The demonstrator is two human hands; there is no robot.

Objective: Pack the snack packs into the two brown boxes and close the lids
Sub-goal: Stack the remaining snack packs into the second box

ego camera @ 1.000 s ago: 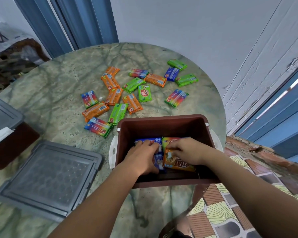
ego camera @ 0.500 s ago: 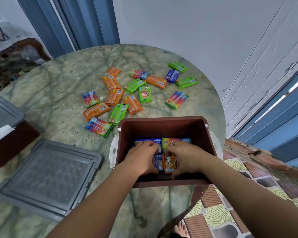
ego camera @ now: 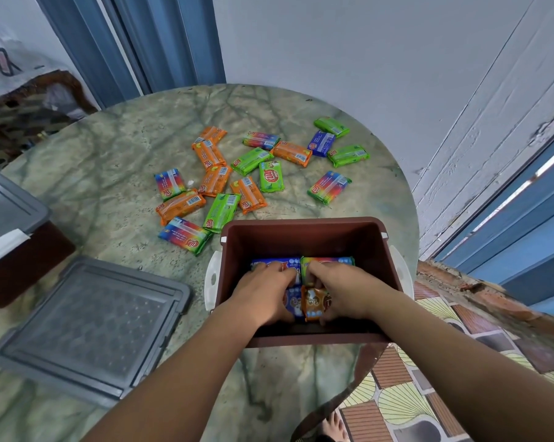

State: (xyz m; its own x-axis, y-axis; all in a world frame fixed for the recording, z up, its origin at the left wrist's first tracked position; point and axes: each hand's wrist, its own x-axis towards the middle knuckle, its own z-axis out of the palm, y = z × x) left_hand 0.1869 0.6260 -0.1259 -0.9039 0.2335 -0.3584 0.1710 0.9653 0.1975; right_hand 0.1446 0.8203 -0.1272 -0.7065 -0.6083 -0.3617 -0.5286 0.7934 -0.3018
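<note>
Both hands reach into the open brown box (ego camera: 304, 237). The right hand (ego camera: 342, 288) grips an orange snack pack (ego camera: 313, 303) — the left hand (ego camera: 262, 293), just beside it, curls over a blue pack (ego camera: 293, 303).

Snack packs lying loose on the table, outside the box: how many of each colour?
Orange packs: 6
Green packs: 5
Rainbow packs: 4
Blue packs: 1
Total: 16

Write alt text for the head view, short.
Both hands, left hand and right hand, arrange snack packs inside an open brown box on a round marble table. More packs lie scattered beyond it; a grey lid lies to the left.
</note>
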